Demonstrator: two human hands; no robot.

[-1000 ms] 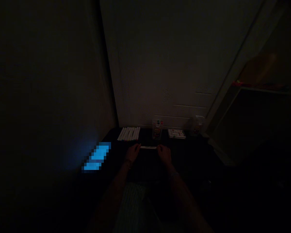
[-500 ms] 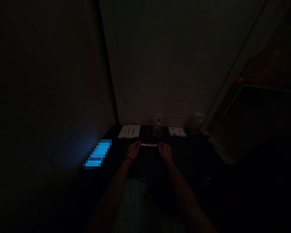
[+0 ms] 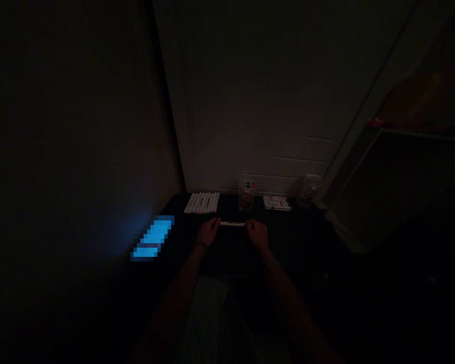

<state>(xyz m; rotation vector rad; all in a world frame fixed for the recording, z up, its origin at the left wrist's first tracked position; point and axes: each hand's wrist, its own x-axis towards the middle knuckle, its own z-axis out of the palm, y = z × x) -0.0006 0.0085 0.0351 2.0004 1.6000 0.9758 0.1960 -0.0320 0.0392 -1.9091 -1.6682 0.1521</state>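
Observation:
A white marker [image 3: 232, 223] lies level between my two hands, held by its ends over the dark table. My left hand [image 3: 208, 232] is closed on its left end, and my right hand [image 3: 257, 234] pinches the right end. Dark lettering runs along the marker's barrel. Beyond my left hand, a row of white markers [image 3: 202, 203] with coloured tips lies side by side. A clear plastic case [image 3: 246, 195] with a label stands upright behind the held marker. The scene is very dark, so finger details are faint.
A flat pack of markers [image 3: 277, 203] lies back right, beside another clear container [image 3: 309, 190]. A glowing blue, pixelated panel [image 3: 153, 238] is at the table's left. A wall [image 3: 265, 111] rises behind the table [image 3: 296, 237]. A shelf-like edge [image 3: 417, 134] is at far right.
Both hands keep hold of the marker in nearly the same place. The whole view has shifted very slightly, with the table things a little higher in the picture.

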